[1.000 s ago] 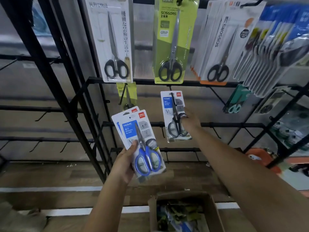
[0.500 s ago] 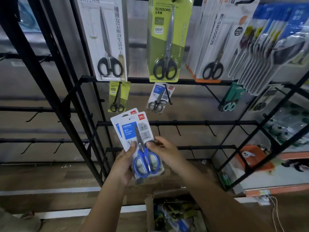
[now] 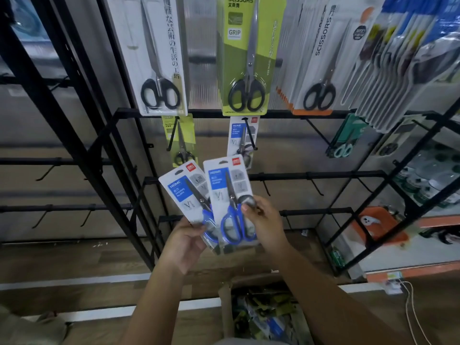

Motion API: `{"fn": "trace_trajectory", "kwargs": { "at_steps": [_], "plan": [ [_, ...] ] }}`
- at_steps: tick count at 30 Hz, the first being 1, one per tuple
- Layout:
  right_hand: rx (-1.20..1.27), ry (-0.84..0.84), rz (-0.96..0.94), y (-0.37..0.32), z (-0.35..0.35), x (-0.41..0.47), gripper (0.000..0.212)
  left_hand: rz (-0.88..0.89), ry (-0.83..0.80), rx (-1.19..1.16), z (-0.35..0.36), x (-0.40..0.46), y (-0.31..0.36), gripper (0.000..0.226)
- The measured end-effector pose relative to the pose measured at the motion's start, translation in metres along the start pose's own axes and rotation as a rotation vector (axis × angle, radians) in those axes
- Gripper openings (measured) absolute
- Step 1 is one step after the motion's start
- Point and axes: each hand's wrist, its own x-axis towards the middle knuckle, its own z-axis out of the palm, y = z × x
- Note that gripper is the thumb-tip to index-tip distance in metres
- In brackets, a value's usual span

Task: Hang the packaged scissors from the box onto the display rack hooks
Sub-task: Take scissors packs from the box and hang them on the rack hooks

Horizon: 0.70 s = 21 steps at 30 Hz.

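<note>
Orange tray — perhaps — white cable.

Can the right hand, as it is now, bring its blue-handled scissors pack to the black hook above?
Probably yes: the right hand holds the blue-handled scissors pack just below the black hook, nothing between; one pack hangs there.

Retail shop, stationery aisle: black wire display rack with peg hooks, rows of carded scissors hanging, stock box on floor nearby.

Your forearms bare to frame edge, no sleeves in view. Your left hand and right hand ungloved; no rings, watch or wristbands visible.
</note>
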Motion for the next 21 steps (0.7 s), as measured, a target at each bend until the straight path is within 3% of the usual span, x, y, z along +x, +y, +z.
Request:
{"fn": "trace_trajectory", "kwargs": {
  "at_steps": [7, 15, 21],
  "plan": [
    [0.127, 0.210, -0.222, 0.009, -0.021, 0.003, 0.032, 0.096, 0.093, 0.024, -0.014, 0.003, 0.012, 0.045],
    [0.062, 0.210, -0.150, 0.015, -0.028, 0.013, 0.033, 0.081, 0.073, 0.013, -0.016, 0.008, 0.010, 0.049],
    [-0.253, 0.151, -0.087, 0.007, -0.032, 0.029, 0.052, 0.075, 0.105, 0.054, -0.019, 0.013, 0.009, 0.043]
  ]
}}
